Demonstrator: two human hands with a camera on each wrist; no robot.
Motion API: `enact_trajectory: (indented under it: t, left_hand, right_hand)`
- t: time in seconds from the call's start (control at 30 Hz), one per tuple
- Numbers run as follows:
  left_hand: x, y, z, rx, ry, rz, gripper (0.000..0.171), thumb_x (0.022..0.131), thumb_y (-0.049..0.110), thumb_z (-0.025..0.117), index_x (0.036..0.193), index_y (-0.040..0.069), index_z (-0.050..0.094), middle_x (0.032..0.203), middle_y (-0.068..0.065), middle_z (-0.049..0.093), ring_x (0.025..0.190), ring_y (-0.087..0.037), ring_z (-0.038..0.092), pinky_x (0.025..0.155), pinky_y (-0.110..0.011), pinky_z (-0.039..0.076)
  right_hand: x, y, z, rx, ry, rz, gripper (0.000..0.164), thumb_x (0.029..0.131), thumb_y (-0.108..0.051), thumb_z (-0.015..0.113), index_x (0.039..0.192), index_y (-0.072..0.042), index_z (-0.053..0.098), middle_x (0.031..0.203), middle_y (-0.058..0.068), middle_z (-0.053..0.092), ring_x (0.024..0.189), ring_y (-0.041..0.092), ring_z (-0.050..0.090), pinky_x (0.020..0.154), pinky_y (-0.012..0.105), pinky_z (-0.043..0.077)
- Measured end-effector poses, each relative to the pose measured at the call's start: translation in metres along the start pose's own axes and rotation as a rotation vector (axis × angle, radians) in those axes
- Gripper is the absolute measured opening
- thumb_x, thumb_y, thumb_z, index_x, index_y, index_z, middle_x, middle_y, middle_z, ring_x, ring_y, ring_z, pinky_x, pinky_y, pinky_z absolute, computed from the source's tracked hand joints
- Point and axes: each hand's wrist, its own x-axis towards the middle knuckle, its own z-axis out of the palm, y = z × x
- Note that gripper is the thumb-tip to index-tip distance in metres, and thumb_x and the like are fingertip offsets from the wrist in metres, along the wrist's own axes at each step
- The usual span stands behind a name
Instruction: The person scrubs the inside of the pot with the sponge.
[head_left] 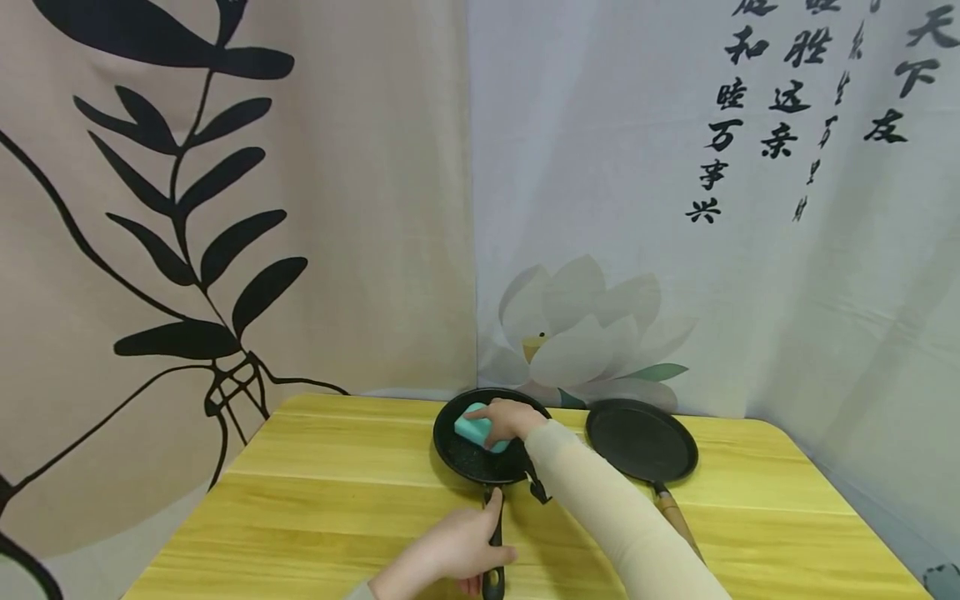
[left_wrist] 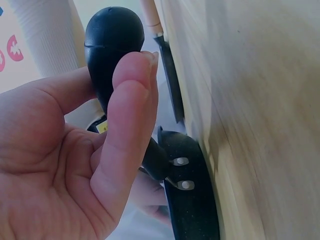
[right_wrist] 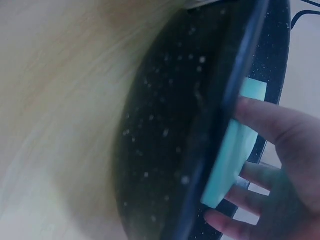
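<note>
A black frying pan [head_left: 452,454] sits on the wooden table, its handle [head_left: 492,579] pointing toward me. My left hand [head_left: 463,542] grips that handle, with the thumb lying along it. In the left wrist view the fingers [left_wrist: 129,130] pass around the black handle [left_wrist: 114,30]. Inside the pan, my right hand [head_left: 513,418] holds a turquoise sponge [head_left: 471,428] against the bottom. The right wrist view shows the thumb on one side of the sponge [right_wrist: 230,160] and fingers on the other; the speckled pan wall [right_wrist: 165,135] hides part of it.
To the right lies a flat black pan [head_left: 641,442] with a wooden handle [head_left: 677,518], partly behind my right sleeve [head_left: 622,517]. A small black item [head_left: 538,489] shows beside that sleeve. Printed curtains [head_left: 390,208] hang behind the table [head_left: 315,492].
</note>
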Motion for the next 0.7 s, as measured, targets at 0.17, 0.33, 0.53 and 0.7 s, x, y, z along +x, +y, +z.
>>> enact_trajectory:
  t: [0.17,0.33,0.53,0.7]
  left_hand:
    - [0.014,-0.017,0.01,-0.01,0.022,0.006,0.101,0.087,0.062,0.061,0.155,0.004,0.014,0.047,0.003,0.059,0.037,-0.016,0.058,0.063,-0.022,0.052]
    - [0.044,-0.057,0.027,-0.056,0.041,0.056,0.109,0.079,0.071,0.06,0.157,0.011,0.013,0.047,0.002,0.06,0.038,-0.019,0.059,0.063,-0.02,0.051]
    - [0.051,-0.066,0.028,-0.111,0.01,0.06,0.111,0.078,0.071,0.063,0.157,0.011,0.012,0.05,-0.002,0.062,0.041,-0.024,0.061,0.059,-0.024,0.052]
    - [0.053,-0.07,0.03,-0.103,0.019,0.048,0.113,0.078,0.071,0.063,0.157,0.01,0.012,0.05,-0.002,0.063,0.041,-0.024,0.062,0.058,-0.025,0.052]
  right_hand:
    - [-0.003,0.007,0.0,0.0,0.013,0.034,0.068,0.082,-0.034,0.079,0.141,-0.045,0.047,0.142,0.006,0.044,0.13,0.032,0.043,0.091,0.046,0.048]
    - [-0.001,0.013,-0.001,0.006,0.013,0.059,0.069,0.081,-0.033,0.08,0.141,-0.045,0.048,0.143,0.006,0.043,0.131,0.033,0.041,0.093,0.047,0.047]
    - [-0.001,0.019,0.001,0.028,-0.005,0.075,0.07,0.082,-0.034,0.079,0.142,-0.044,0.046,0.146,0.009,0.041,0.13,0.033,0.042,0.096,0.045,0.045]
    - [-0.005,0.022,0.0,0.023,-0.017,0.072,0.07,0.083,-0.035,0.078,0.144,-0.042,0.045,0.149,0.012,0.038,0.132,0.033,0.041,0.1,0.044,0.042]
